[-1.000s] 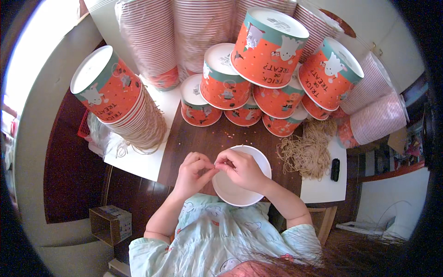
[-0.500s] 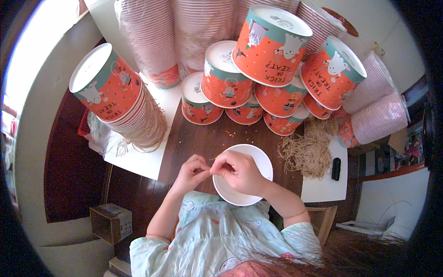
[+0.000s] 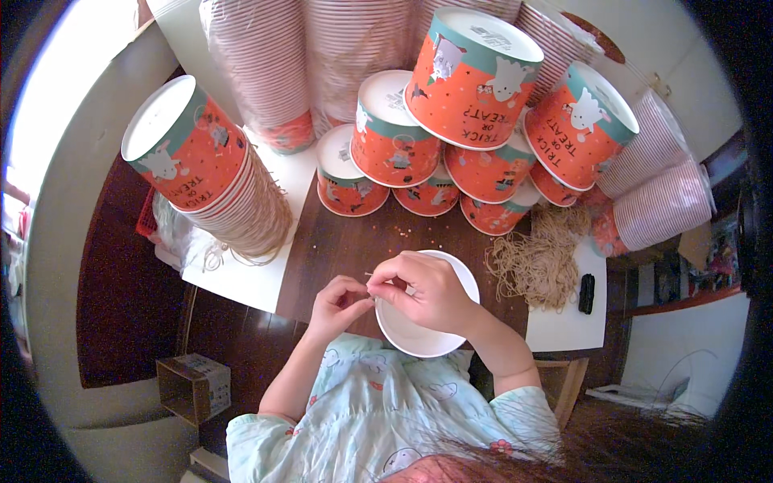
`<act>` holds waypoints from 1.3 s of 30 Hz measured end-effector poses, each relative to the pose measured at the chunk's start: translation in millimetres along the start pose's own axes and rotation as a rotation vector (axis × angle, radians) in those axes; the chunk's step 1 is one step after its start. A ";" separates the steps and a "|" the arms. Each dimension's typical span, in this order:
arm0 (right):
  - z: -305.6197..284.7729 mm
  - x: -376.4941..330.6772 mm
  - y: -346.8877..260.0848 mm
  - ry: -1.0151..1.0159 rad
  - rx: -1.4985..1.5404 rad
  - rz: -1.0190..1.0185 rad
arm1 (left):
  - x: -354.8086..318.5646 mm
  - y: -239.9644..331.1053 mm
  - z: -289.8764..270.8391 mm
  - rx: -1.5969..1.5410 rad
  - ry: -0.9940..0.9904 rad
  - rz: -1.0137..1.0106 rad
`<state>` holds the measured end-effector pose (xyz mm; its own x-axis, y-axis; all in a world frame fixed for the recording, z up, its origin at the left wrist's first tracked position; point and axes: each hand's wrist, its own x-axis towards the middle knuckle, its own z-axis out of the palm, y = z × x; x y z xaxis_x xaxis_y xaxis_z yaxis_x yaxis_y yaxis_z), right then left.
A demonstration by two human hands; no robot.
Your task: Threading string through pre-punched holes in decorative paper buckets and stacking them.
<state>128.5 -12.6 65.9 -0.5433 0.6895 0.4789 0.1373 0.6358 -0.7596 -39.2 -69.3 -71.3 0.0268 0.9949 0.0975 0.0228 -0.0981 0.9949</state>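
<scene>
A white paper bucket [image 3: 451, 278] lies with its open mouth toward me on the dark wooden table [image 3: 338, 241]. My right hand [image 3: 423, 291] rests over its rim and pinches a thin tan string [image 3: 372, 276] at its left edge. My left hand [image 3: 338, 302] is just left of it, fingers curled, pinching the same string. The two hands nearly touch. A loose pile of tan strings [image 3: 535, 258] lies to the right of the bucket.
Tall stacks of orange and teal printed paper buckets [image 3: 475, 76] fill the back of the table, with another stack [image 3: 213, 173] on the left. A small black object [image 3: 587, 293] lies at the right. A cardboard box [image 3: 193, 386] sits on the floor, lower left.
My hands have stayed at the bucket's left rim, shifting slightly as the fingers work the string. The bucket has barely moved.
</scene>
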 end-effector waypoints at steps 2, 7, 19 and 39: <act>-0.2 1.8 0.0 -0.010 -0.006 0.005 | 0.1 7.7 -0.6 0.052 0.000 0.032; 3.7 3.6 0.2 -0.006 0.001 0.005 | 0.3 24.5 6.2 0.196 0.015 0.141; 4.6 5.3 -3.0 0.006 -0.001 0.007 | -2.1 26.5 8.2 0.363 0.087 0.137; -8.2 -0.6 -12.5 0.018 0.012 -0.048 | -1.8 21.4 13.9 0.465 0.070 0.207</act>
<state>133.9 -18.1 78.7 -0.5341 0.6645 0.5227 0.1015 0.6642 -0.7406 -24.8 -73.6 -50.6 0.0113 0.9511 0.3087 0.4669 -0.2781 0.8394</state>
